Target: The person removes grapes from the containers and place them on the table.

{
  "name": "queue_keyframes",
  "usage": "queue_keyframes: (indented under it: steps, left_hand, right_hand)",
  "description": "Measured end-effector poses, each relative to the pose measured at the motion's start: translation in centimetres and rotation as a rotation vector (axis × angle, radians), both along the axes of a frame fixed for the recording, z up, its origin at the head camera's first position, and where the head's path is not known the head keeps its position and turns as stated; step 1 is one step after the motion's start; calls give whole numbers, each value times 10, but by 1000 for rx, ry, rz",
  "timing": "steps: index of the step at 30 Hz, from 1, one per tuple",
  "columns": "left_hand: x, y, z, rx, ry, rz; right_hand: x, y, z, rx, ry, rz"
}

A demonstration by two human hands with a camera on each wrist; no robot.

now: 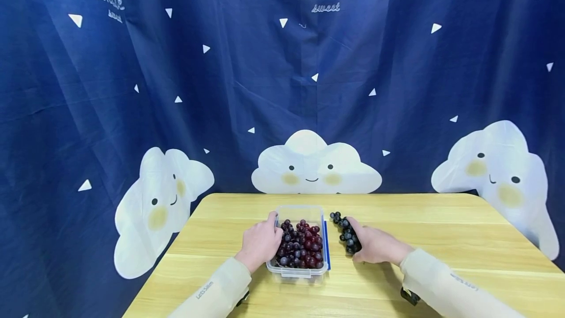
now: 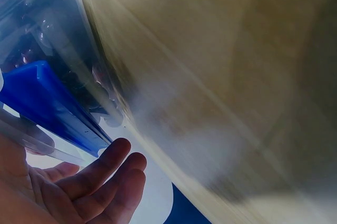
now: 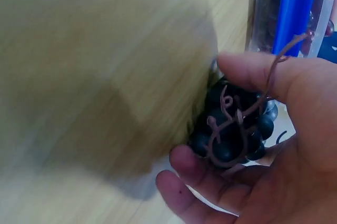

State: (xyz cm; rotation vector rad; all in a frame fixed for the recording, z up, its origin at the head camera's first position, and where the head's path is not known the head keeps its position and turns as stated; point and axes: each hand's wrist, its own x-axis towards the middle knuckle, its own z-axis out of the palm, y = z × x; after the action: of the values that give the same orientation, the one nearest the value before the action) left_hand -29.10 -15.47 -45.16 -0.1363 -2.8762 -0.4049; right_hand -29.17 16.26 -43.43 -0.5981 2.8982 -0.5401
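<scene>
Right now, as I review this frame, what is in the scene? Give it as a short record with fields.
left grip: holds clear container by its left rim
contents: dark purple and redder grapes
blue strip: along the container's right side
right grip: holds dark grape bunch, beside the container
surface: wood-grain table
backdrop: dark blue curtain with smiling clouds

1. A clear plastic container (image 1: 296, 273) stands upright and uncovered on the table (image 1: 441, 239), a blue strip (image 1: 327, 247) along its right side; the left hand (image 1: 258, 243) grips its left rim
2. Inside, dark purple grapes (image 1: 286, 247) lie left, red grapes (image 1: 312, 246) right, touching
3. A black bunch (image 1: 347, 234), brown-stemmed, sits apart, right of the container, held between the right hand's (image 1: 375, 244) thumb and fingers
</scene>
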Motion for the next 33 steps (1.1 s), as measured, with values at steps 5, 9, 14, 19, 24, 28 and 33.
queue_keyframes:
  steps: [5, 9, 14, 19, 24, 28, 33]
  left_hand:
    - [-1, 1, 0, -8, 1, 2]
    - [-1, 1, 0, -6, -1, -2]
    - [-1, 1, 0, -3, -2, -7]
    - [-1, 1, 0, 5, -2, -8]
    - [-1, 1, 0, 6, 2, -7]
    - [-1, 0, -1, -2, 7, -5]
    - [-2, 0, -2, -3, 6, 0]
  right_hand:
    - [1, 0, -1, -17, 5, 0]
    - [3, -1, 0, -22, 2, -1]
    - [5, -5, 1, -44, -36, -30]
    - [8, -9, 2, -72, -93, -53]
    - [12, -12, 1, -84, -110, -48]
    - [12, -13, 0, -91, -98, -29]
    - [13, -12, -2, -111, -100, 2]
